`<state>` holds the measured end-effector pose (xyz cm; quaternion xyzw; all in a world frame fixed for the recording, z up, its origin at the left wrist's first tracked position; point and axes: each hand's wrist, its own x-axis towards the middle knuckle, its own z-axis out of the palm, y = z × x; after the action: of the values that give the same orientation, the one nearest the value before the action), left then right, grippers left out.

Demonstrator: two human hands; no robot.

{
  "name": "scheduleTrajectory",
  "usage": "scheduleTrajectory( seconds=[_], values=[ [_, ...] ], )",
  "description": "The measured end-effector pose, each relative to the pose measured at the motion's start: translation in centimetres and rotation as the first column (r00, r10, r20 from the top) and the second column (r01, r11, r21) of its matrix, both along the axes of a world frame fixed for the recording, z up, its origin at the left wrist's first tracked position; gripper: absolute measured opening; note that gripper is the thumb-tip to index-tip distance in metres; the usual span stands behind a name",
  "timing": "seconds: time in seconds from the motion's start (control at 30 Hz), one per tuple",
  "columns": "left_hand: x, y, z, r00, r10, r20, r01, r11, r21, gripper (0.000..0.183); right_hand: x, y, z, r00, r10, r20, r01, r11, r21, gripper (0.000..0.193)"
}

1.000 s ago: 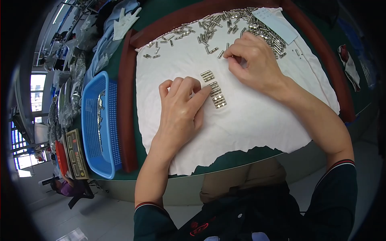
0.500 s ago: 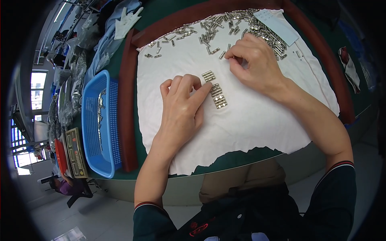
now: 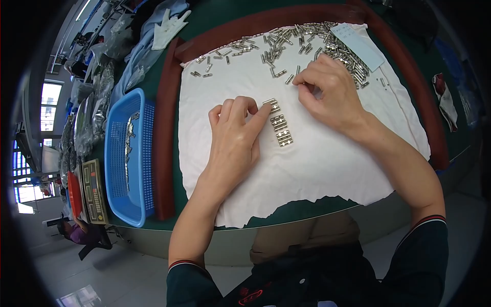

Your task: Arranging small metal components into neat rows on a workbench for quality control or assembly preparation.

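Note:
Small shiny metal cylinders lie in a short column of side-by-side groups [image 3: 281,123] on a white cloth [image 3: 327,169]. My left hand [image 3: 232,135] rests left of the column, fingers bent and apart, the thumb tip against the farthest group. My right hand [image 3: 332,94] hovers to the right and farther off, thumb and forefinger pinched together; whatever may be between them is hidden. A loose metal cylinder [image 3: 290,79] lies just beside those fingertips. Beyond is a large heap of the same cylinders [image 3: 337,48], partly covered by my right hand.
A dark red raised border [image 3: 164,138] frames the cloth on three sides. Left of it stands a blue plastic basket [image 3: 148,169] holding metal pieces. A pale blue paper slip [image 3: 358,46] covers part of the heap. A white glove [image 3: 169,29] lies at the far left.
The whole view has shifted slightly. My left thumb has moved from the middle of the column to its farthest group. My right hand remains pinched near the loose cylinder.

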<state>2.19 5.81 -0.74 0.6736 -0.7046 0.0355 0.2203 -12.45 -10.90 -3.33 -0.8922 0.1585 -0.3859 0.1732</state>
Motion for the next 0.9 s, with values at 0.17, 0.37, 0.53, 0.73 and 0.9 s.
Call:
scheduleTrajectory(
  seconds=[0.17,0.37,0.53,0.73,0.9],
  values=[
    [-0.5,-0.6,-0.5,0.995,0.095,-0.006,-0.095,0.995,-0.024,0.052,-0.4,-0.1,0.2,1.0,0.015,0.002,-0.015,1.0,-0.002,0.006],
    [0.0,-0.4,-0.2,0.997,0.076,-0.021,-0.078,0.994,-0.08,0.048,0.0,-0.2,0.5,0.999,0.039,-0.026,-0.039,0.999,-0.017,0.008],
    [1.8,-0.4,-0.5,0.981,0.191,-0.038,-0.194,0.96,-0.202,0.037,0.1,1.2,1.3,0.972,0.221,-0.078,-0.229,0.966,-0.12,0.023],
    [3.2,-0.1,-1.6,0.968,0.238,-0.078,-0.251,0.933,-0.257,0.035,0.3,3.6,2.1,0.936,0.19,-0.298,-0.248,0.953,-0.174,0.033],
    [3.0,0.1,-1.9,0.97,0.231,-0.073,-0.242,0.927,-0.288,0.035,0.2,3.6,2.2,0.941,0.259,-0.22,-0.309,0.922,-0.234,0.024]
  ],
)
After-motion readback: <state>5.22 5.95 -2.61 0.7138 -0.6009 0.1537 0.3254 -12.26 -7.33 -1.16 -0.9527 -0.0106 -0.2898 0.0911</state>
